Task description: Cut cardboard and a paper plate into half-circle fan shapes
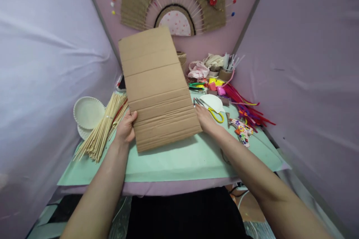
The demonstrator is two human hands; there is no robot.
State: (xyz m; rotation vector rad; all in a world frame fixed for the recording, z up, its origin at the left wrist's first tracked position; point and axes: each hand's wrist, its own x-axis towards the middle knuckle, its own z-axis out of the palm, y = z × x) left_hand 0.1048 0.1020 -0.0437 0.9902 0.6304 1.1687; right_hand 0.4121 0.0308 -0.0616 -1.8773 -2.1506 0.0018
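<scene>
A creased brown cardboard sheet [159, 89] is held up at a tilt above the green tabletop [179, 166]. My left hand [126, 126] grips its lower left edge, with the thumb on the front face and the fingers out of sight behind. At the lower right edge, my right hand [205, 118] holds the sheet from the side; most of its fingers are hidden. Just beyond that hand lie yellow-handled scissors [215, 115] near a white paper plate [211, 102]. Beside my left forearm rests a bundle of thin wooden sticks [103, 130].
White paper plates [88, 112] lie at the left. Colourful pipe cleaners [249, 110], a patterned fabric piece [241, 130] and green-handled pliers [196, 86] are on the right. A cup of glue sticks [227, 71] stands behind. A decorated cardboard fan [134, 5] hangs on the back wall.
</scene>
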